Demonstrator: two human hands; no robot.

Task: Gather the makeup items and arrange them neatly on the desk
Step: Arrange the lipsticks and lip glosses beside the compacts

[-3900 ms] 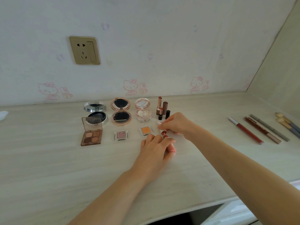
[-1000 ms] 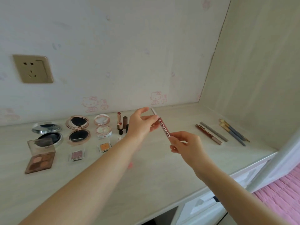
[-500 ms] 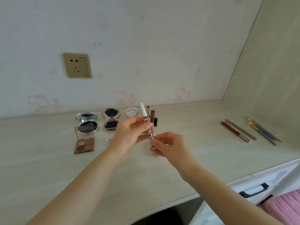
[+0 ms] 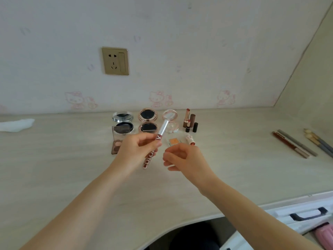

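Your left hand (image 4: 134,150) grips a red lip gloss tube (image 4: 154,148) with a silver cap, held up over the middle of the worktop (image 4: 54,168). Your right hand (image 4: 182,157) is just beside it, fingers curled and holding nothing.

Much looks done. Near the back edge sit three open round compacts (image 4: 147,121) in a row, four lipsticks (image 4: 190,121), one brown eyeshadow palette (image 4: 117,143) and one small orange pan (image 4: 173,141). Still left, I think: the tube you hold, and four pencils (image 4: 295,144) lying well apart, toward the right edge.
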